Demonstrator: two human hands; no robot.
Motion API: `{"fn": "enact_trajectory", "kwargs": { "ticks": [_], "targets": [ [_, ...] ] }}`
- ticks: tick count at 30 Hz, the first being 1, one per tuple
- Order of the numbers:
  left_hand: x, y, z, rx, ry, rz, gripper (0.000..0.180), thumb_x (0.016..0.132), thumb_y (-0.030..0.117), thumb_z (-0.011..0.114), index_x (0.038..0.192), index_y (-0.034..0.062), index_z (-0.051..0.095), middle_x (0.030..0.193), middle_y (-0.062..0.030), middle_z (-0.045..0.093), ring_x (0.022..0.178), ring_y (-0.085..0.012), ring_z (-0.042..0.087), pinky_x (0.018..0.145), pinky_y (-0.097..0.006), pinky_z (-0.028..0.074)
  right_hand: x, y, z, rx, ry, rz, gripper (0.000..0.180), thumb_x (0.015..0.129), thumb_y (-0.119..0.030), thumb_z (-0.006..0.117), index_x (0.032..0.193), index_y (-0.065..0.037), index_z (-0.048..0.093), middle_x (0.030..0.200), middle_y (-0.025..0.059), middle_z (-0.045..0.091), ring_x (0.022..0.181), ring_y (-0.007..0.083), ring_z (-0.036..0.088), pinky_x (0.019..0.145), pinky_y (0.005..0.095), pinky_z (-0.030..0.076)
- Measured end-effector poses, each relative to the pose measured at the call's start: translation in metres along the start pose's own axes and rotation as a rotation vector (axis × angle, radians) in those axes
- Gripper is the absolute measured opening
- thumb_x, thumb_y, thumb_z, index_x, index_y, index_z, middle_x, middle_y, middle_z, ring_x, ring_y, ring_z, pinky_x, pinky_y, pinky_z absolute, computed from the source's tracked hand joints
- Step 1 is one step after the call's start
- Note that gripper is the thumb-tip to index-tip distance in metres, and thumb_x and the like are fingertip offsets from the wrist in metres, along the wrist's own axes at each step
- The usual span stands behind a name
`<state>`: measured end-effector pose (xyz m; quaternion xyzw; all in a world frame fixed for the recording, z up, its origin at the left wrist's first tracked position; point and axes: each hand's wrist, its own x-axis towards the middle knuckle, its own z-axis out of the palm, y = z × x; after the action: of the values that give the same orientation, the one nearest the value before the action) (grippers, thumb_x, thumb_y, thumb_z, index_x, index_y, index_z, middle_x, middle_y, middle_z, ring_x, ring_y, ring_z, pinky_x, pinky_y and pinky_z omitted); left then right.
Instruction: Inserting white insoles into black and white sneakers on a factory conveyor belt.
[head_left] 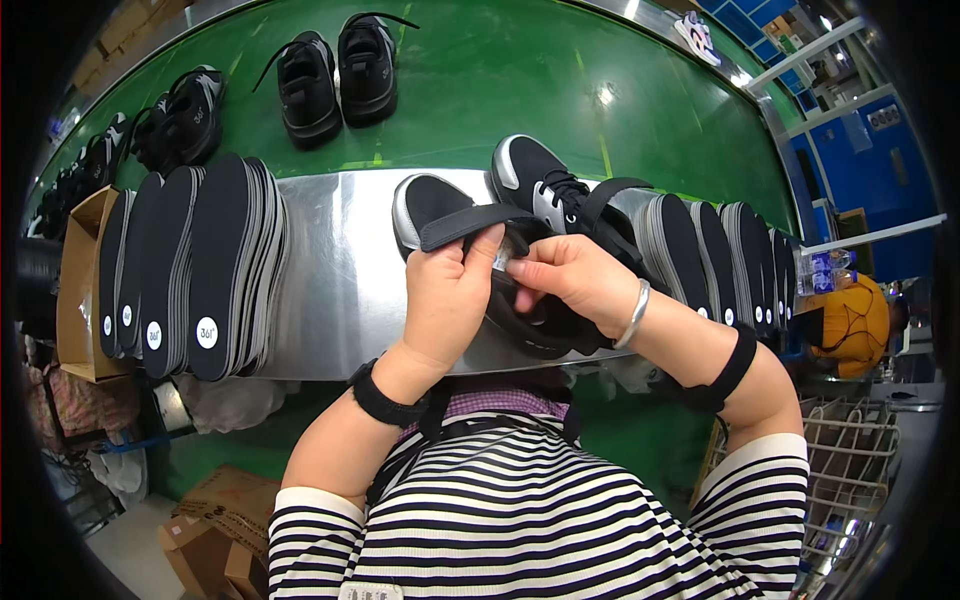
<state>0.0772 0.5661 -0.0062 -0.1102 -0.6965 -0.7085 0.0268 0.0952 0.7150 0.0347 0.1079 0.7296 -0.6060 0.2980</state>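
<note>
A black sneaker with a silver-grey toe [430, 203] is between my hands above the metal worktop [345, 260]. My left hand [448, 292] is closed around its wide black strap, thumb on top. At the shoe's opening, my right hand [572, 278] is pinched, thumb against fingers. A small whitish bit shows by the right fingertips; what it is I cannot make out. Just behind and to the right lies a matching sneaker [527, 166], laced, its strap sticking out. The inside of the held shoe is mostly hidden by my fingers.
Stacks of black insoles stand on the left [222, 260] and right [680, 245] of the worktop. An open cardboard box [82, 290] is at the far left. Beyond, a green belt [480, 80] carries a sneaker pair [368, 75] and more shoes [192, 115].
</note>
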Motion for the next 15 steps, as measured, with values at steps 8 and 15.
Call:
{"fn": "enact_trajectory", "kwargs": {
  "ticks": [8, 15],
  "targets": [
    [0.003, 0.010, -0.008, 0.172, 0.130, 0.105, 0.014, 0.081, 0.013, 0.058, 0.081, -0.0013, 0.058, 0.064, -0.0091, 0.056, 0.054, -0.0187, 0.052, 0.051, -0.027, 0.041, -0.034, 0.005, -0.017, 0.522, -0.115, -0.251, 0.010, 0.081, -0.010, 0.050, 0.078, -0.002, 0.053, 0.054, 0.0038, 0.048, 0.063, 0.0174, 0.050, 0.083, 0.0321, 0.039],
    [-0.009, 0.021, -0.018, 0.634, 0.109, 0.858, 0.017, 0.073, 0.008, 0.065, 0.087, -0.0002, 0.058, 0.070, -0.0092, 0.057, 0.057, -0.0239, 0.053, 0.053, -0.030, 0.044, -0.068, 0.000, -0.028, 0.251, 0.014, -0.399, 0.009, 0.081, -0.007, 0.052, 0.078, 0.001, 0.056, 0.069, 0.0068, 0.056, 0.059, 0.0086, 0.050, 0.057, 0.0214, 0.041]
  ]
}}
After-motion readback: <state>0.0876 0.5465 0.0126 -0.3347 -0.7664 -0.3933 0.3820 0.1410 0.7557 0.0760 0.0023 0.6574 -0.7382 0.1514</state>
